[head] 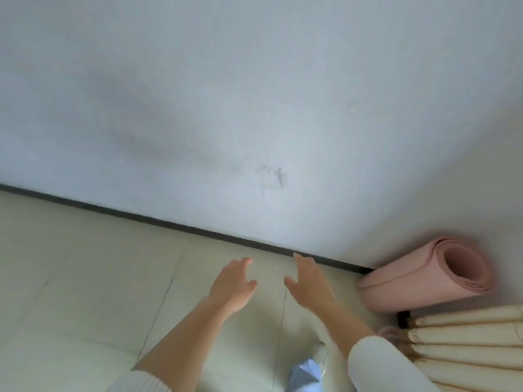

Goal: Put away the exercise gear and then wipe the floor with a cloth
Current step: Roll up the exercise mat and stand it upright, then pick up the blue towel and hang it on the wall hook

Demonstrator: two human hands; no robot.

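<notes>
Holding left hand (233,284) and right hand (310,284) out over the pale floor (85,264), fingers relaxed, gripping nothing, rolled pink mat (418,281) resting in the corner by cream curtain folds (467,343).

1. The floor (85,278) is stretching open to the left and near side, leaving wide room for passing.
2. The wall (254,108) and its dark skirting (141,215) are closing the far side, just beyond the fingertips.
3. The rolled pink mat (424,275) is sitting in the far right corner against the wall, blocking that way.
4. Cream curtain folds (467,335) are crowding the near right, just beside the mat.
5. The left hand (233,284) and right hand (308,281) are hovering apart with relaxed fingers, leaving a bare strip of floor between them.
</notes>
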